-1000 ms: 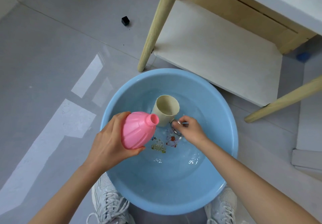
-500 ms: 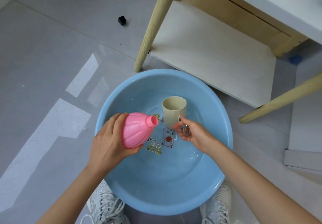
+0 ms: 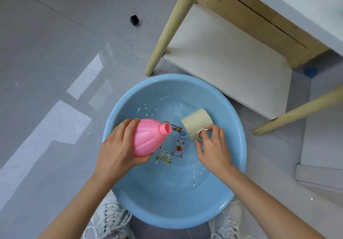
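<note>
While the left hand (image 3: pixel 118 151) grips a ribbed pink bottle (image 3: pixel 148 138), uncapped and tilted neck-first toward the cup, the right hand (image 3: pixel 213 146) pinches the metal ring handle (image 3: pixel 203 133) of a beige cup (image 3: pixel 196 122) tipped sideways inside a blue basin (image 3: pixel 167 211) of water, whose cartoon decal (image 3: pixel 178 146) bears lettering too small to read.
</note>
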Available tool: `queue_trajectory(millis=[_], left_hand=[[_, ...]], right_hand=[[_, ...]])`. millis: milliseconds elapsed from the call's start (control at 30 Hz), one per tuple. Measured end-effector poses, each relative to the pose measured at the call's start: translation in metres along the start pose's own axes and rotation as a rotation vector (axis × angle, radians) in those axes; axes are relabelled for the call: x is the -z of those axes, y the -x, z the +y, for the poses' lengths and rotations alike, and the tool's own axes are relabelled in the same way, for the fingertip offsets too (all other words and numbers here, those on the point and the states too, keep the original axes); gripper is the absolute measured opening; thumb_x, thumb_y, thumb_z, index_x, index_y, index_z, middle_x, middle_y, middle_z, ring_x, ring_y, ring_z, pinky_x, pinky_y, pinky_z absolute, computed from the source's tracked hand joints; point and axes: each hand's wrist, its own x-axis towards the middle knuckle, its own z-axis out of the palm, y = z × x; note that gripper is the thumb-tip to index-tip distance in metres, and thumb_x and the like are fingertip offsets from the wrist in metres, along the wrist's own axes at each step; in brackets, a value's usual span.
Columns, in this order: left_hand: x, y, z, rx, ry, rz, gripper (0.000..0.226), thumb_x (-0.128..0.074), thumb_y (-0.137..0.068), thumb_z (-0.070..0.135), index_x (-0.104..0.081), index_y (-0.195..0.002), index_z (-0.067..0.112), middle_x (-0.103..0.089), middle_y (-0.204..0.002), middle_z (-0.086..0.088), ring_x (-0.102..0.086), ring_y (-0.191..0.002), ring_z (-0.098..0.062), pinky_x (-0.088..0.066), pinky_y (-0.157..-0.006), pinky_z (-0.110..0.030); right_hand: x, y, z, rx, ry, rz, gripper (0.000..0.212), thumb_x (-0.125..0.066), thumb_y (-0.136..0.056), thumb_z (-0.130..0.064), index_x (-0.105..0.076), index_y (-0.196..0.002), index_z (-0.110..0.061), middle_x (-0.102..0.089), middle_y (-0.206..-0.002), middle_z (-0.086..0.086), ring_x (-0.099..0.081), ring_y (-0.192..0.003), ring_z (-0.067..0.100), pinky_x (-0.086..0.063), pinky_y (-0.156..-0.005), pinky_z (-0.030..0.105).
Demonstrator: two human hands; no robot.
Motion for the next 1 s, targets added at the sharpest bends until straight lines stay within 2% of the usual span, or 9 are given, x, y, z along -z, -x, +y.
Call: queue_trajectory(millis=[167,267,333,467,600,700,800,933,1000], left_hand=[[0.000,0.001,-0.001,-0.002,-0.008,-0.009,0.096,-0.089,-0.045,0.045,-0.045,-0.124,0.013,-0.057,-0.119,-0.006,-0.058,-0.099,-0.027,-0.052,-0.067,-0.035],[0.000,0.001,0.000,-0.003,-0.016,-0.008,0.096,-0.089,-0.045,0.045,-0.045,-0.124,0.013,-0.058,-0.118,-0.006,-0.059,-0.100,-0.028,-0.053,-0.067,-0.035],[0.000,0.001,0.000,-0.007,-0.020,-0.003,0.095,-0.089,-0.045,0.045,-0.046,-0.124,0.013,-0.058,-0.118,-0.007,-0.059,-0.099,-0.028,-0.053,-0.067,-0.035],[0.000,0.000,0.001,-0.012,-0.019,-0.002,0.096,-0.090,-0.044,0.044,-0.046,-0.122,0.012,-0.058,-0.117,-0.007,-0.060,-0.096,-0.028,-0.052,-0.067,-0.035],[0.000,0.000,0.000,-0.017,-0.026,-0.008,0.095,-0.090,-0.043,0.043,-0.047,-0.121,0.011,-0.058,-0.116,-0.007,-0.059,-0.096,-0.028,-0.052,-0.068,-0.034],[0.000,0.000,0.000,-0.017,-0.025,-0.014,0.096,-0.091,-0.043,0.043,-0.047,-0.122,0.011,-0.058,-0.116,-0.007,-0.059,-0.097,-0.028,-0.052,-0.070,-0.035],[0.000,-0.001,0.000,-0.016,-0.031,-0.021,0.097,-0.091,-0.042,0.042,-0.046,-0.122,0.011,-0.058,-0.116,-0.008,-0.060,-0.096,-0.029,-0.052,-0.070,-0.035],[0.000,-0.001,0.000,-0.013,-0.035,-0.028,0.097,-0.092,-0.041,0.042,-0.046,-0.121,0.010,-0.058,-0.116,-0.008,-0.060,-0.095,-0.029,-0.052,-0.069,-0.035],[0.000,-0.001,-0.001,-0.013,-0.034,-0.030,0.098,-0.092,-0.041,0.042,-0.047,-0.121,0.009,-0.059,-0.115,-0.009,-0.060,-0.094,-0.029,-0.052,-0.069,-0.035]], right_hand=[[-0.005,-0.001,-0.001,-0.089,-0.186,0.016,0.017,-0.077,-0.076,-0.014,-0.064,-0.079,-0.003,-0.056,-0.094,0.020,-0.054,-0.091,0.039,-0.051,-0.081,0.044],[0.000,-0.007,-0.002,-0.240,-0.409,-0.090,0.015,-0.068,-0.087,-0.020,-0.068,-0.091,-0.006,-0.053,-0.103,0.008,-0.047,-0.109,0.028,-0.037,-0.096,0.029],[0.002,-0.011,0.002,-0.299,-0.490,-0.145,0.014,-0.066,-0.088,-0.023,-0.068,-0.093,-0.010,-0.054,-0.103,0.004,-0.048,-0.110,0.024,-0.034,-0.094,0.022],[0.019,-0.008,0.009,-0.357,-0.533,-0.177,0.012,-0.065,-0.089,-0.025,-0.068,-0.091,-0.013,-0.057,-0.100,0.006,-0.052,-0.106,0.023,-0.039,-0.095,0.028],[0.041,0.009,0.012,-0.316,-0.550,-0.132,0.008,-0.064,-0.089,-0.022,-0.066,-0.086,-0.015,-0.052,-0.102,0.003,-0.054,-0.101,0.019,-0.037,-0.095,0.023],[0.056,0.014,0.016,-0.389,-0.700,-0.155,0.018,-0.062,-0.091,-0.023,-0.061,-0.075,-0.017,-0.058,-0.083,0.003,-0.054,-0.079,0.008,-0.038,-0.072,0.009],[0.066,0.016,0.020,-0.443,-0.840,-0.195,0.023,-0.060,-0.093,-0.024,-0.061,-0.075,-0.010,-0.054,-0.070,0.003,-0.047,-0.060,0.001,-0.036,-0.059,0.010],[0.073,0.018,0.024,-0.484,-1.169,-0.239,0.021,-0.068,-0.086,-0.028,-0.067,-0.071,-0.014,-0.062,-0.077,0.003,-0.058,-0.083,0.013,-0.049,-0.090,0.030],[0.080,0.021,0.024,-0.443,-1.309,-0.253,0.031,-0.078,-0.066,-0.049,-0.070,-0.068,-0.020,-0.066,-0.077,0.000,-0.062,-0.085,0.010,-0.052,-0.088,0.026]])
